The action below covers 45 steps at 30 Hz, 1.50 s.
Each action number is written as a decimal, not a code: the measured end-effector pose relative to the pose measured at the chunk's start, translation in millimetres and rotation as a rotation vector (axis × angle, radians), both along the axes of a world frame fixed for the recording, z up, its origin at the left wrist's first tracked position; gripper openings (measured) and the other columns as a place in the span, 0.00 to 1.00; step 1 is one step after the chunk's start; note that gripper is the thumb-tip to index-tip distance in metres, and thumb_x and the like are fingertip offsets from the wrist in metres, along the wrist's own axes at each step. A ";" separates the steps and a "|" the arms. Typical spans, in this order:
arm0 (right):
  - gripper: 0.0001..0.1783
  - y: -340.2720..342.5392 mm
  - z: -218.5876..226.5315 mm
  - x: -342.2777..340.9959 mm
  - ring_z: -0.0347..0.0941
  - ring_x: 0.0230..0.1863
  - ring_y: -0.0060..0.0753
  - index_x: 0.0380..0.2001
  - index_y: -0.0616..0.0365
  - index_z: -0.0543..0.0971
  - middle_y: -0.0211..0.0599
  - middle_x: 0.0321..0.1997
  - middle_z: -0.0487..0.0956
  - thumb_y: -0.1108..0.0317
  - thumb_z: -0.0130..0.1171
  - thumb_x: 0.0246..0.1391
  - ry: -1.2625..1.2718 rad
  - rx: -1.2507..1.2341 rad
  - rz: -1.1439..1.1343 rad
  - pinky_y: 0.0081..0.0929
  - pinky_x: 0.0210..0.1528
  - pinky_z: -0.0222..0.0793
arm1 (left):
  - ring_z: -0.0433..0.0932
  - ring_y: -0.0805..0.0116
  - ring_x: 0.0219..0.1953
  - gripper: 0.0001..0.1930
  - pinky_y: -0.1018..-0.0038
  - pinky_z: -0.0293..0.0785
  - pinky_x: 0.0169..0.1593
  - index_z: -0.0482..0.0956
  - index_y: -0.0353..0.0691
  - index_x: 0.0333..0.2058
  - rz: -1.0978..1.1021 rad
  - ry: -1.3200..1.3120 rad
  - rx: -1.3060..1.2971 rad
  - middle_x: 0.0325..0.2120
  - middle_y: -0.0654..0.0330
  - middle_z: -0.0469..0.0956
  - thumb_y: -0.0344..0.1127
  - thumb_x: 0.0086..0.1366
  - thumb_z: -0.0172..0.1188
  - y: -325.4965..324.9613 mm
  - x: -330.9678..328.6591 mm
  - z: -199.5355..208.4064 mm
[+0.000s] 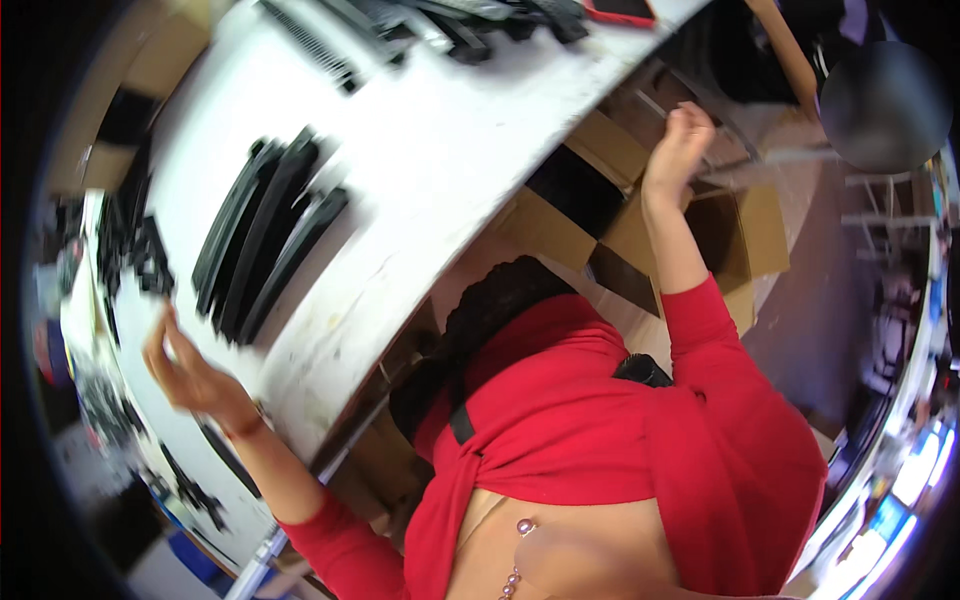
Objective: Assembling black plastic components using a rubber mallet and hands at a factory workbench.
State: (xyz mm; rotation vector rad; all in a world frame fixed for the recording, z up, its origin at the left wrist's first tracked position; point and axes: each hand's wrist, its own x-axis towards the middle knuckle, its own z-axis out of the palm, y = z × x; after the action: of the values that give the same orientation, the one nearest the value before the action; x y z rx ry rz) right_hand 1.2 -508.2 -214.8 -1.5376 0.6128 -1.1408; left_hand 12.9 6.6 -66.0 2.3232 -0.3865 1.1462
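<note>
The fingers (156, 352) of the left hand (200, 385) are loosely bent and partly spread, with a gap at the thumb; I see nothing in them, though the blur softens their tips. They reach up beside a clump of small matte-black parts (148, 255) on the long white tabletop (420, 180), and whether they touch it I can't tell.

Over on the other side, the right hand (678, 165) is raised out past the table's edge, its fingers drawn together and curved. I can't make out whether they hold anything. Below it stand open brown cardboard boxes (765, 235).

The long, slightly curved black strips (265, 235) lie side by side on the white top, near the left hand and apart from it. Farther along, toward the far end, are a ridged black strip (310, 45) and more dark pieces (470, 25).
</note>
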 end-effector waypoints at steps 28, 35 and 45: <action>0.23 293.4 -200.8 282.6 0.80 0.43 0.44 0.42 0.61 0.81 0.46 0.39 0.82 0.51 0.59 0.54 0.710 0.544 1.352 0.39 0.44 0.76 | 0.53 0.56 0.72 0.44 0.53 0.45 0.72 0.58 0.57 0.69 -0.668 0.906 0.560 0.71 0.52 0.52 0.39 0.53 0.66 -200.9 -3.0 11.9; 0.21 251.5 -241.8 262.3 0.79 0.41 0.41 0.41 0.59 0.81 0.43 0.38 0.82 0.52 0.60 0.53 0.679 0.727 1.338 0.37 0.43 0.76 | 0.53 0.56 0.72 0.45 0.53 0.44 0.73 0.58 0.57 0.69 -0.674 0.882 0.558 0.71 0.52 0.52 0.40 0.53 0.67 -197.4 0.9 11.1; 0.18 171.6 -289.5 183.8 0.79 0.39 0.38 0.40 0.56 0.82 0.39 0.36 0.82 0.55 0.61 0.52 0.751 0.939 1.317 0.34 0.40 0.76 | 0.57 0.56 0.70 0.44 0.54 0.48 0.71 0.62 0.58 0.68 -0.685 0.809 0.507 0.69 0.52 0.57 0.40 0.50 0.68 -195.6 -3.7 8.5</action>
State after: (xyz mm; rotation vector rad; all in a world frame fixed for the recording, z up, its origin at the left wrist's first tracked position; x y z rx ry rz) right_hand 184.9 -336.5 -504.3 -1.0558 0.3494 0.6970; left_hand 9.2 -189.0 -57.5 2.4868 -1.1125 -0.2587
